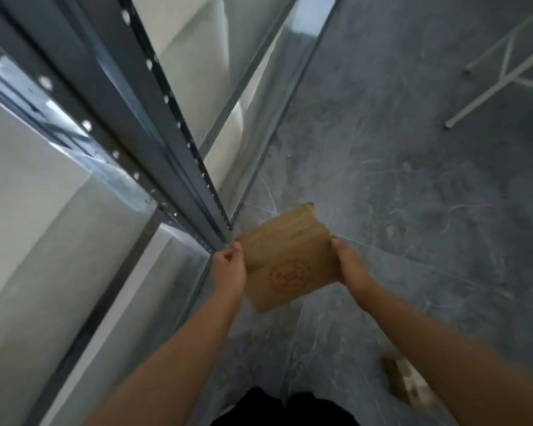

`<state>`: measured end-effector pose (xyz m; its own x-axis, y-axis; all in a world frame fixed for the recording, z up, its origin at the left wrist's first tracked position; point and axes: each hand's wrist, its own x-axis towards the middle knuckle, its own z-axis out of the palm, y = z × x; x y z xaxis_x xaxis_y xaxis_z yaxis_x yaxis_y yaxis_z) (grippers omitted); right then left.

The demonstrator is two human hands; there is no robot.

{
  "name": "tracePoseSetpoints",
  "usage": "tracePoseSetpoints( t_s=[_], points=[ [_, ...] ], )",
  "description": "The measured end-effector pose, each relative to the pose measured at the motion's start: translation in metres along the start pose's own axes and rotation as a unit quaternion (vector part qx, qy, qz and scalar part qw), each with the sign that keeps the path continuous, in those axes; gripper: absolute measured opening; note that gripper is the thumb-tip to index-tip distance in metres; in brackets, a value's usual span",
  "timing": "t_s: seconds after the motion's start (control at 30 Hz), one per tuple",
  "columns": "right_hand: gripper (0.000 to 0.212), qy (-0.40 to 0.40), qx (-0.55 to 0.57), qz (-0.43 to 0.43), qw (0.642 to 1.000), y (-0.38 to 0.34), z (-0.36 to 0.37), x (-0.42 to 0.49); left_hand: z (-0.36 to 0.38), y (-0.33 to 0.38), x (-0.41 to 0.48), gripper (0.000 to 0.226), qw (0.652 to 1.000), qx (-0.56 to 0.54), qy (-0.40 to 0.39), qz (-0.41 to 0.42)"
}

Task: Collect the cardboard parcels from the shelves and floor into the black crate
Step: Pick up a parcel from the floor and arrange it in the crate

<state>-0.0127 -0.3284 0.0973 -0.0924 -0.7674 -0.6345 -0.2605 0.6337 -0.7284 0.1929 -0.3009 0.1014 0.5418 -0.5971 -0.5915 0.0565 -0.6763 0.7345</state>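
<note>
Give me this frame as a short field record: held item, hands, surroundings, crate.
held item: cardboard parcel with a red round stamp, held above the floor
left hand: grips its left edge
right hand: grips its right edge
shelving: grey metal rack on the left
floor: second cardboard item at lower right, blurred
black crate: not in view

light: dim, soft — glare on shelf upright (130,124) | blur: motion-smeared throughout | edges: wide-angle bending
</note>
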Motion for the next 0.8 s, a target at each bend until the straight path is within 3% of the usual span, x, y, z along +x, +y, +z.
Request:
tracePoseSetpoints(
  t_s=[0.1, 0.27, 0.37, 0.57, 0.67, 0.73, 0.8],
  points=[
    [0.045, 0.007, 0.119, 0.038, 0.992, -0.084, -0.055, -0.069, -0.013, 0.097, -0.061, 0.03, 0.998, 0.015, -0.024, 0.062],
    [0.047, -0.023, 0.169, 0.039, 0.985, -0.209, -0.14, -0.183, -0.051, 0.235, -0.169, 0.065, 0.973, 0.041, -0.139, 0.18],
    [0.057, -0.024, 0.246, 0.041, 0.968, -0.274, -0.186, -0.244, -0.08, 0.305, -0.226, 0.063, 0.955, 0.042, -0.217, 0.199],
    [0.05, 0.011, 0.309, -0.08, 0.948, -0.371, -0.246, -0.322, -0.119, 0.417, -0.312, 0.042, 0.914, 0.023, -0.35, 0.205],
    [0.06, 0.031, 0.316, -0.131, 0.939, -0.405, -0.257, -0.341, -0.127, 0.455, -0.342, 0.013, 0.905, -0.093, -0.373, 0.18],
    [0.058, 0.044, 0.313, -0.156, 0.936, -0.422, -0.258, -0.354, -0.135, 0.473, -0.357, 0.023, 0.905, -0.137, -0.356, 0.187],
    [0.042, 0.055, 0.297, -0.189, 0.934, -0.436, -0.255, -0.365, -0.14, 0.484, -0.366, 0.027, 0.906, -0.138, -0.337, 0.216]
  ],
)
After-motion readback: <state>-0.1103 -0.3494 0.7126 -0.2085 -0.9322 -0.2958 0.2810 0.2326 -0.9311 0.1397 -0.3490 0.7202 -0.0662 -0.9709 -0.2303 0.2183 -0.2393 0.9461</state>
